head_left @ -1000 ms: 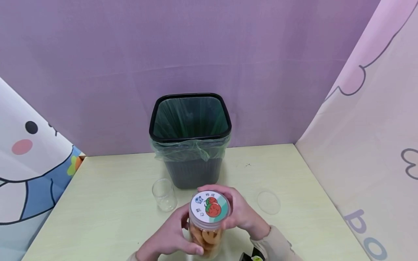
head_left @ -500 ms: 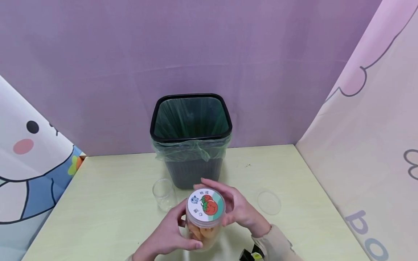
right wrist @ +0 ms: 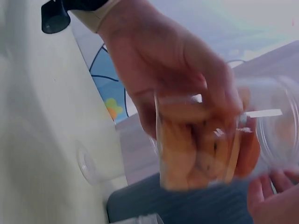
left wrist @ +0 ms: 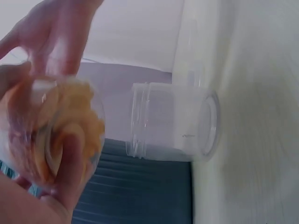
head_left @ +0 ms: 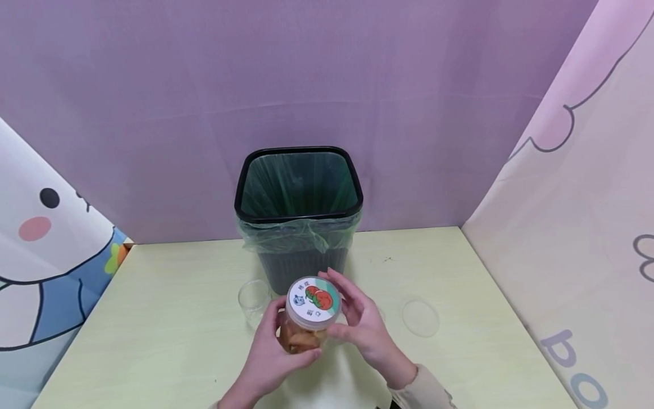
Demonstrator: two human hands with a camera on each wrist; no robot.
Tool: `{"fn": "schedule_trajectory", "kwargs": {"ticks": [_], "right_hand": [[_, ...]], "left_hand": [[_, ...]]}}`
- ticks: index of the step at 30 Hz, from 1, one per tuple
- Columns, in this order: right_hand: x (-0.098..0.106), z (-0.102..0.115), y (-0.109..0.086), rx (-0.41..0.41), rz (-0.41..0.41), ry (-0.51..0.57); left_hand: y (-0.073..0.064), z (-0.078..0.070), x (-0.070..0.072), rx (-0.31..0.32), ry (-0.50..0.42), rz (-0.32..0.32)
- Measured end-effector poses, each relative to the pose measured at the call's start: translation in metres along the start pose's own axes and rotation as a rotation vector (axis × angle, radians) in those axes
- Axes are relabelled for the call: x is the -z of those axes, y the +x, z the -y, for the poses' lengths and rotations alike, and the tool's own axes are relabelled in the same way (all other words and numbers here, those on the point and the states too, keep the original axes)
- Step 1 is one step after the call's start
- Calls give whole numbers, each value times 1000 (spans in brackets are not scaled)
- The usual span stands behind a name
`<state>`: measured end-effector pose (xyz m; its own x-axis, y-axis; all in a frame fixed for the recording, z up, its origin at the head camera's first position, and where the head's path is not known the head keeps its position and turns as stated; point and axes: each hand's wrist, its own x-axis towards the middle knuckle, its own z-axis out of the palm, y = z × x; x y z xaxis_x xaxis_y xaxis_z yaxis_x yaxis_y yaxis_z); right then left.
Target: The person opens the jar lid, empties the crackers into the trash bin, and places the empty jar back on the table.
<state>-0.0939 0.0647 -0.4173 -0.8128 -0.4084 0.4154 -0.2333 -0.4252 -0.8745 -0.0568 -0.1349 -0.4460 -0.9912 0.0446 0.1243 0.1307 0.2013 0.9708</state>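
My left hand (head_left: 268,355) holds a clear jar (head_left: 301,338) of golden-brown biscuits around its side, thumb across the front. It is tilted, and its lid (head_left: 313,300) bears a tomato picture. Clear of the tabletop, the jar shows blurred in the left wrist view. My right hand (head_left: 365,324) is at the lid's right side, fingers spread and loosely bent. In the right wrist view its fingertips (right wrist: 266,189) reach the lid end. A clear empty jar (left wrist: 173,121) stands on the table in the left wrist view; in the head view my right hand mostly hides it.
Behind the hands stands a dark bin (head_left: 301,261) with a black rim and green liner. Another clear empty jar (head_left: 252,298) stands left of the held one. A clear round disc (head_left: 420,317) lies on the pale table (head_left: 475,341) at the right. Printed cloth hangs at both sides.
The biscuit jar has moved up and slightly left, toward the bin, and tilted more; its lid picture has turned counterclockwise. My right hand's fingers have spread from their hold around the lid.
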Motion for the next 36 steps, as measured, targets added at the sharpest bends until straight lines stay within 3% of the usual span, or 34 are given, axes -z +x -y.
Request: {"fn": "schedule_trajectory", "kwargs": {"ticks": [4,8,14,18,23,28,32,36], "right_hand": [[-11,1,-1,-19,-67,-43],[-18,1,-1,-86,-126,-105],[-17,0,-2,-63,-134,-162],[-12,0,-2,-34,-72,-140],[-3,-1,-2,-5,80,-39],[5,-2,1,-46,248,99],[10,-3,2,-90,355,157],[13,-3,3,-87,403,171]], "left_hand": [[-1,1,-5,-29,87,-67],[-1,0,-8,-44,132,-93],[-1,-3,-7,-33,121,-52],[-1,-3,-2,1,-8,59],[1,-2,11,22,-202,319],[3,1,22,-14,-267,531],[5,4,26,-38,-274,625],[4,3,26,-35,-261,636]]}}
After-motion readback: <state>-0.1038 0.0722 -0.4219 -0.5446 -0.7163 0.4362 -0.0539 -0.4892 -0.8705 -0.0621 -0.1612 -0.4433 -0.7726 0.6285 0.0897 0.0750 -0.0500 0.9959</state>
